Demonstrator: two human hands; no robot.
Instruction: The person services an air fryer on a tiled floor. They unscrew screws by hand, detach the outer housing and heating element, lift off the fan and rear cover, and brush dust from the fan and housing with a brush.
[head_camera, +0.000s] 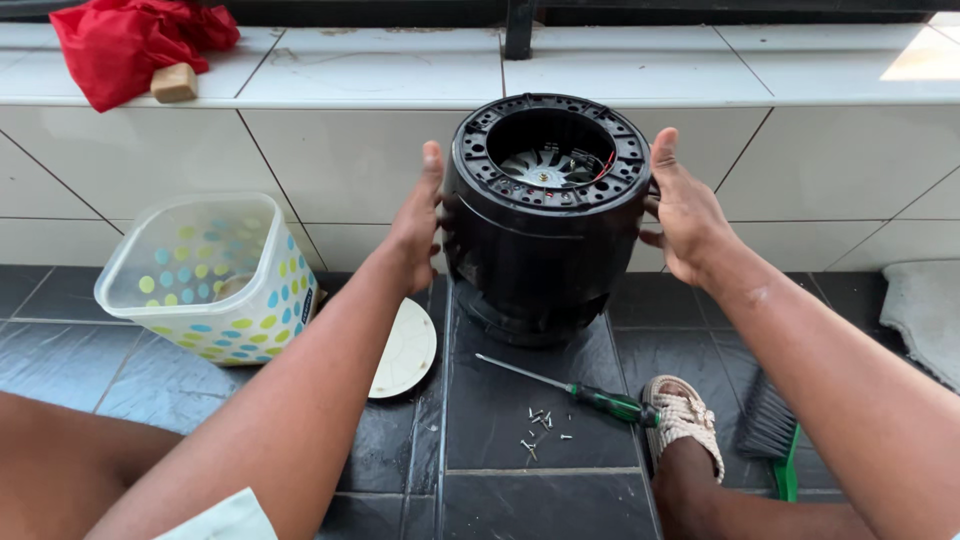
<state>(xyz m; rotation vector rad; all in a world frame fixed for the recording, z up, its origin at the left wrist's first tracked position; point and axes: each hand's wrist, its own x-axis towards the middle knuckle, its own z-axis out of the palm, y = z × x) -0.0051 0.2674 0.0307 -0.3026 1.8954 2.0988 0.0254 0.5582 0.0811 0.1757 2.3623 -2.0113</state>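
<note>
Black plastic housing (545, 215) is stood upright on the dark tiled floor (520, 420), clasped between left hand (418, 228) and right hand (685, 210), both spread flat on its sides. Grip is best kept level so exposed wires (590, 165) are not snagged. Counted: one screwdriver (570, 388), roughly ten loose screws (540, 425), one dotted tub (205, 275), one white disc (405, 350).
</note>
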